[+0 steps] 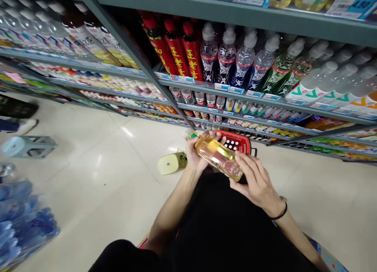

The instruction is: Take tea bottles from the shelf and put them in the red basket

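Note:
Between my two hands lies a clear plastic bottle of golden drink (216, 154), tilted down to the right in front of my body. My left hand (196, 153) is wrapped round its upper left end. At the lower right end, the fingers and thumb of my right hand (257, 181) grip the base. Beneath the bottle, partly hidden by it and my hands, a red shopping basket (244, 141) stands on the floor. Something clear and green, perhaps another bottle (191, 134), shows just beyond my left hand; its kind is unclear.
Shelves of drinks run across the front, with red bottles (173, 48) and sports-cap bottles (240, 62) upright in rows. A pale yellow stool (171, 164) and a blue stool (29, 146) stand on the floor. Wrapped water packs (26, 221) sit at left, below a person's shoe (27, 126).

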`<move>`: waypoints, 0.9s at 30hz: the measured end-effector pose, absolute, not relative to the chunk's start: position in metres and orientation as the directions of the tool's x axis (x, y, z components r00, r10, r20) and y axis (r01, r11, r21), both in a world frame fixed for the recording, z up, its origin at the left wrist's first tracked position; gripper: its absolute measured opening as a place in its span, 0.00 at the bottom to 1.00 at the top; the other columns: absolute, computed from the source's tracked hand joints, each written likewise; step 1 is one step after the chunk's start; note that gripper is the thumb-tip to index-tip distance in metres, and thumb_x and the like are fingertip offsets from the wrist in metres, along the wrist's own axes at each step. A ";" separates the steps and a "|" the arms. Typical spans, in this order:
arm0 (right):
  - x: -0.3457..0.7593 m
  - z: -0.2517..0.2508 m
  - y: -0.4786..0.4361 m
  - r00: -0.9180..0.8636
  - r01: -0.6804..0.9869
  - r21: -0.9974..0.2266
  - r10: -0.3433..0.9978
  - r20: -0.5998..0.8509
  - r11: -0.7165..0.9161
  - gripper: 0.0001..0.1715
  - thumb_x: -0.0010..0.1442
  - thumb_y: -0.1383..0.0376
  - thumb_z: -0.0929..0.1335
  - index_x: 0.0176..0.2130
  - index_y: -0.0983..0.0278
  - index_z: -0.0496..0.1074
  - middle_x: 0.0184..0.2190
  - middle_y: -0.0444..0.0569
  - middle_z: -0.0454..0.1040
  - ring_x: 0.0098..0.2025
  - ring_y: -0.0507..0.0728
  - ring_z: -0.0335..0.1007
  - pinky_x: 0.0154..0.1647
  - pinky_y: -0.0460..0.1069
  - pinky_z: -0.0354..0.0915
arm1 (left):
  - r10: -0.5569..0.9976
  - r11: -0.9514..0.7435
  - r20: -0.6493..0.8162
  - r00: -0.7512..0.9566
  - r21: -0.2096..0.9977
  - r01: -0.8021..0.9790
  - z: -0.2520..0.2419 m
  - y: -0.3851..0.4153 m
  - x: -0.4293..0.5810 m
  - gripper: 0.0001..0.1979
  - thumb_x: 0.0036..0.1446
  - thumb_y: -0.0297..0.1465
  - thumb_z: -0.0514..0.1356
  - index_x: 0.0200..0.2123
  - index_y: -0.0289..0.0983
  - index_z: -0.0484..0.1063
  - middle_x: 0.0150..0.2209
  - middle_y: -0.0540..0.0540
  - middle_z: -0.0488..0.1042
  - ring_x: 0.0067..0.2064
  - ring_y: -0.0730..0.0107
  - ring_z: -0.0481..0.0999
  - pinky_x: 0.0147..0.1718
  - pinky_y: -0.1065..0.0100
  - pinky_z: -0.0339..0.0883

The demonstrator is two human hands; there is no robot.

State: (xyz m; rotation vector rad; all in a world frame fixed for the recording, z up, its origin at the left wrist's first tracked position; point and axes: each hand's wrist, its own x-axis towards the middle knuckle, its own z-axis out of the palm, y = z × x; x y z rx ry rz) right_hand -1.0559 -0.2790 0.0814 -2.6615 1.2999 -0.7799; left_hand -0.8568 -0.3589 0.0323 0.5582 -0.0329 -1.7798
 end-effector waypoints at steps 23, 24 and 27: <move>-1.217 0.059 -0.264 0.524 0.561 -0.540 -0.774 -0.355 0.627 0.35 0.73 0.42 0.59 0.55 0.67 0.74 0.41 0.60 0.81 0.29 0.57 0.74 0.25 0.50 0.70 | -0.979 -0.188 -0.182 0.091 0.980 -0.058 0.071 -0.373 -0.989 0.29 0.50 0.53 0.75 0.26 0.34 0.70 0.24 0.51 0.69 0.25 0.75 0.67 0.24 0.73 0.61; -1.217 0.058 -0.264 0.554 0.565 -0.515 -0.759 -0.342 0.645 0.36 0.74 0.41 0.58 0.55 0.67 0.74 0.42 0.61 0.81 0.29 0.58 0.74 0.25 0.50 0.70 | -0.976 -0.207 -0.197 0.092 0.973 -0.106 0.074 -0.376 -0.991 0.30 0.49 0.55 0.74 0.25 0.35 0.68 0.22 0.52 0.66 0.24 0.76 0.64 0.22 0.73 0.58; -1.216 0.049 -0.267 0.564 0.575 -0.472 -0.742 -0.363 0.668 0.36 0.73 0.41 0.59 0.57 0.67 0.73 0.44 0.61 0.81 0.30 0.58 0.75 0.25 0.49 0.69 | -0.982 -0.186 -0.177 0.065 0.961 -0.205 0.079 -0.386 -0.988 0.33 0.52 0.60 0.69 0.25 0.35 0.67 0.22 0.51 0.64 0.25 0.75 0.63 0.23 0.72 0.57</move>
